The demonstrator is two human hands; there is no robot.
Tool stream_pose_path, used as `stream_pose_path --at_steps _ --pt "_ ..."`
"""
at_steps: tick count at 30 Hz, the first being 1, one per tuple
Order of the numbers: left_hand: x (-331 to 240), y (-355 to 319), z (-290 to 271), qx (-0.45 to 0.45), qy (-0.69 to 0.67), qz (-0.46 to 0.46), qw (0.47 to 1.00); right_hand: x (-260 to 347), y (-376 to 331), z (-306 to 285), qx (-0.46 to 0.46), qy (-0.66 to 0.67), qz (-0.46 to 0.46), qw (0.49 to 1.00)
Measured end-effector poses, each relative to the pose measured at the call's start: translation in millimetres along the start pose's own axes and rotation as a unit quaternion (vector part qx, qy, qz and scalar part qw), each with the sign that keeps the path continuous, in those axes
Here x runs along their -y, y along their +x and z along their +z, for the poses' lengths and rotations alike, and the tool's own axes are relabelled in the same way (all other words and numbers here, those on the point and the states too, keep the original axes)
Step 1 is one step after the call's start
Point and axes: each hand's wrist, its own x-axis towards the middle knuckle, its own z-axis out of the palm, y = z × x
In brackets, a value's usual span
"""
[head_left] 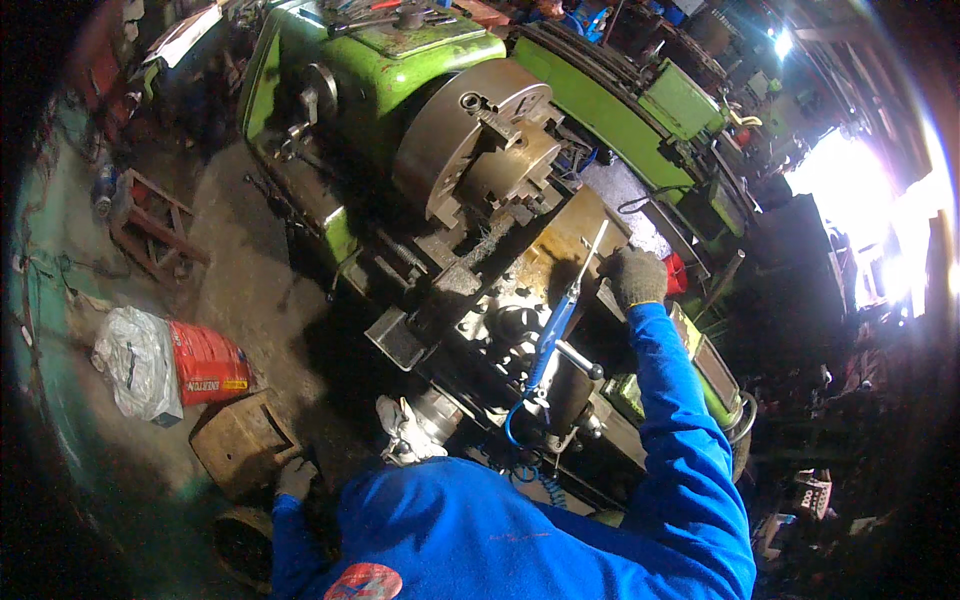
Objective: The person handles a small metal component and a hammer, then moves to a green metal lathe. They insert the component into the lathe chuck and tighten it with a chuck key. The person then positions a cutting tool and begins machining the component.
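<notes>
My right hand (640, 278), in a grey-brown work glove, is curled at the far right of the lathe carriage, beside a tan-brown metal surface (580, 232). The glove's back hides whatever its fingers hold, if anything. A blue air blow gun (553, 338) with a long thin nozzle lies across the carriage, apart from that hand. Low on the left, my gloved left hand (296, 480) hangs beside a brown box (240, 447), fingers loosely apart. The lathe's big round chuck (470, 130) grips a round metal workpiece (512, 165).
The green headstock (400, 65) stands behind the chuck. A ball-ended lever (580, 360) sticks out from the carriage. Metal shavings (487, 243) lie below the chuck. A red bag (208, 362), a white sack (138, 365) and a rusty metal frame (160, 228) stand on the left floor.
</notes>
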Motion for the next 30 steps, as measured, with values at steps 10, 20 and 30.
stream_pose_path --at_steps 10,20,30 --pt "-6 0 -3 -0.011 0.059 -0.012 0.998 17 5 -17 -0.013 -0.007 0.026 1.000" --pt "25 21 7 0.021 0.024 -0.004 0.999 12 11 -6 0.009 -0.043 0.041 0.998" --pt "56 25 15 0.025 0.067 0.020 0.997 21 22 -8 0.003 -0.042 0.008 0.999"
